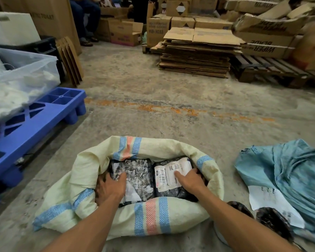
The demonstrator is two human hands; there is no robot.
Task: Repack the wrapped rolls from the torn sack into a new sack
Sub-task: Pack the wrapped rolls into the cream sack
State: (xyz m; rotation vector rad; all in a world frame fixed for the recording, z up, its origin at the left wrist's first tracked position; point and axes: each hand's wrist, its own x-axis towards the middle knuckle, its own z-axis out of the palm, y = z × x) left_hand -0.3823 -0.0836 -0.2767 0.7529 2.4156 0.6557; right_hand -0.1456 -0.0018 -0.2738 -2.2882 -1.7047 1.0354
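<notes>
Both palms pressing flat: left hand (111,186), right hand (189,180), one per wrapped roll (173,176) | rolls inside new sack (151,217) | torn sack (287,171) right of it | advice: press evenly, seat rolls level.

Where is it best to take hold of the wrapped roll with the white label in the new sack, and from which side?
Probably from above, by its two long sides. The labelled roll lies flat in the cream sack, tight beside the other roll; its top is the freest face. The right hand already rests there. The sack wall crowds the outer side, so slide fingers down.
</notes>
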